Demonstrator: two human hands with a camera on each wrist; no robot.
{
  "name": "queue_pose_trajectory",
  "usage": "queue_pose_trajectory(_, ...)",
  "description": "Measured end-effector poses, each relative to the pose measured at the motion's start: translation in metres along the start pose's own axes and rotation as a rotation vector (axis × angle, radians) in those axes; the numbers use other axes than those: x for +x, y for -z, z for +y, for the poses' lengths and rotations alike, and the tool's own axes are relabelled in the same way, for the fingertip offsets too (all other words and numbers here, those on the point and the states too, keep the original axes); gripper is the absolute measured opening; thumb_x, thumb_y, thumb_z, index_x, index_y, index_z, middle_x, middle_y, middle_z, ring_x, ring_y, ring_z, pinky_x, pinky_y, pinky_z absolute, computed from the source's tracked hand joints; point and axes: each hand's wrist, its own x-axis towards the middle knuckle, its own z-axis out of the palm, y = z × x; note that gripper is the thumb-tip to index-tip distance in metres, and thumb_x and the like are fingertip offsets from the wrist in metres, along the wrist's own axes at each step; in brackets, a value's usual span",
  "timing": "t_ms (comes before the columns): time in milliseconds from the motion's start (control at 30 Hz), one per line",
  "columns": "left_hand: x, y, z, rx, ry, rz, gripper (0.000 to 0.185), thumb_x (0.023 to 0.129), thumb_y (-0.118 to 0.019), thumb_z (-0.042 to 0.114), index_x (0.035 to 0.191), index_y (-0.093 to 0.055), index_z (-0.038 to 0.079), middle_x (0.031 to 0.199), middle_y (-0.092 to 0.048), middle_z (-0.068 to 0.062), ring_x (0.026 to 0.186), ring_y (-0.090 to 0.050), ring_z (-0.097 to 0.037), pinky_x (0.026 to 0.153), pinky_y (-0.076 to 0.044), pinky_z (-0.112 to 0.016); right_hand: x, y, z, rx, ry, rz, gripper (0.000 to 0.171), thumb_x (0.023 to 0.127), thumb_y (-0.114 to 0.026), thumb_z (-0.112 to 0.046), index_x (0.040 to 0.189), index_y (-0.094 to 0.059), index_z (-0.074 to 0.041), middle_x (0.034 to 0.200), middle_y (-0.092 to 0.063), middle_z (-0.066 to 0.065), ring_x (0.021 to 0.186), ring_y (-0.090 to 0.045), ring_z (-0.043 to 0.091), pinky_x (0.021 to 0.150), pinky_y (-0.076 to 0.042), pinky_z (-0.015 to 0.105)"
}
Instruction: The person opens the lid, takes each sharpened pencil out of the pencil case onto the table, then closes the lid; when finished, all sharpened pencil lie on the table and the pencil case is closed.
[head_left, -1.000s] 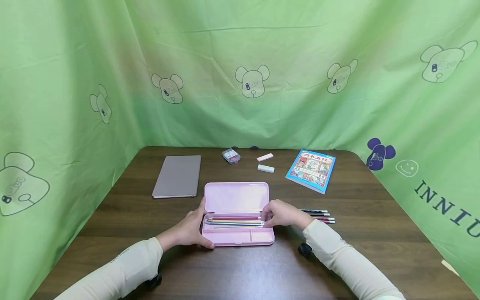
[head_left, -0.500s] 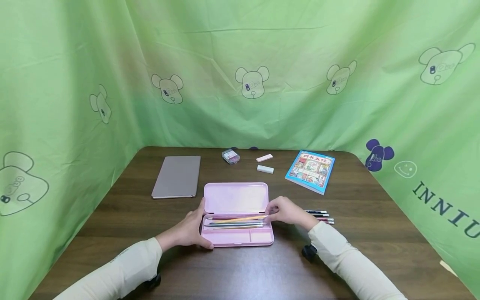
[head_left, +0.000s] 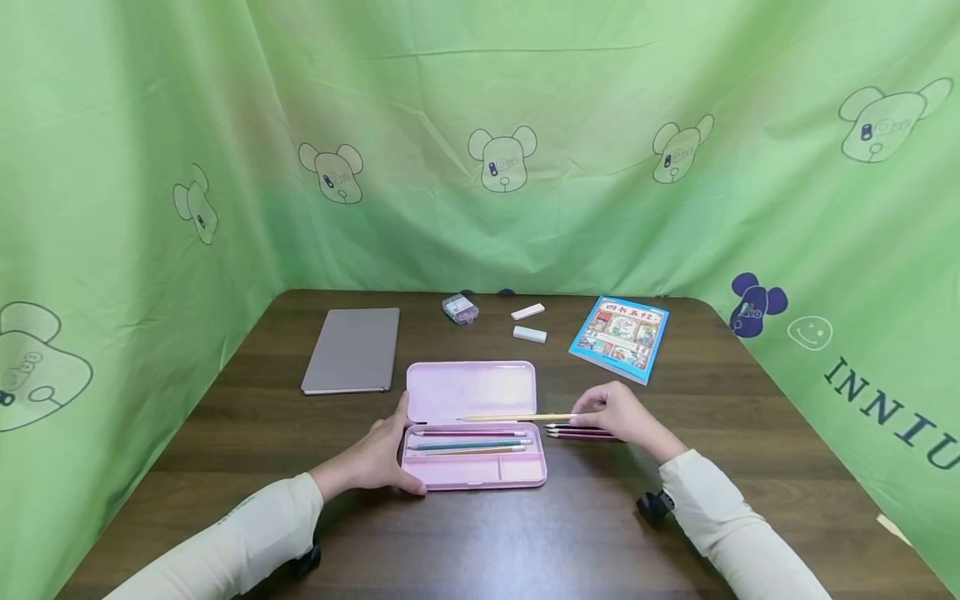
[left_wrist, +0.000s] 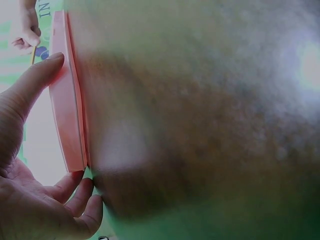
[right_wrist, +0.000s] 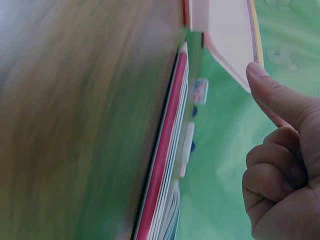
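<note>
A pink pencil case [head_left: 457, 477] lies with its lid up in the middle of the table. My left hand [head_left: 375, 457] grips its left end, thumb at the front edge and fingers around the side, as the left wrist view also shows. Several pencils [head_left: 468, 445] lie lengthwise in the long compartment. Between thumb and finger, my right hand [head_left: 618, 411] pinches the end of a yellow pencil [head_left: 517, 417], whose tip points left over the case. Below that hand, dark red pencils [head_left: 581, 435] lie on the table right of the case, partly covered.
A grey notebook [head_left: 352, 350] lies at back left. Behind the case are a small clear box [head_left: 460, 309], a thin pinkish-white block [head_left: 528, 311] and a white block [head_left: 529, 334]. A blue-edged book [head_left: 621, 337] lies at back right. Green cloth [head_left: 480, 233] hangs behind the table.
My right hand has lifted the yellow pencil out of the case's compartment and moved it right, above the pencils on the table. The left hand keeps its grip on the case.
</note>
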Motion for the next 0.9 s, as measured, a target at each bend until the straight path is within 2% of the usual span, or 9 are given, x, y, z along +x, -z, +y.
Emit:
queue_pose_trajectory(300,0.000,0.000,0.001,0.008,0.018,-0.005,0.139,0.053,-0.088,0.041,0.147,0.005,0.001,0.131,-0.049,-0.012,0.123,-0.038,-0.032,0.100,-0.032,-0.053,-0.022,0.020,0.021,-0.017,-0.053,0.038,0.009,0.074,-0.077,-0.018,0.075,-0.071,-0.010,0.049,-0.026,-0.007,0.046,-0.023,0.004,0.046,-0.027,0.023)
queue_pose_trajectory(700,-0.001,0.000,0.001,0.007,0.008,0.000,0.139,0.052,-0.089,0.041,0.147,0.005,0.001,0.130,-0.050,-0.013,0.122,-0.038,-0.033,0.100,-0.032,-0.053,-0.049,0.046,0.046,-0.043,-0.158,0.040,0.012,0.074,-0.076,-0.019,0.077,-0.071,-0.008,0.051,-0.030,-0.007,0.047,-0.026,0.005,0.048,-0.029,0.023)
queue_pose_trajectory(900,0.001,0.001,0.001,0.008,0.009,-0.004,0.139,0.053,-0.088,0.042,0.147,0.006,0.002,0.130,-0.049,-0.013,0.121,-0.038,-0.032,0.100,-0.033,-0.053,-0.058,0.049,0.059,-0.042,-0.141,0.031,0.012,0.072,-0.077,-0.017,0.076,-0.071,-0.007,0.051,-0.028,-0.009,0.048,-0.024,0.002,0.048,-0.028,0.023)
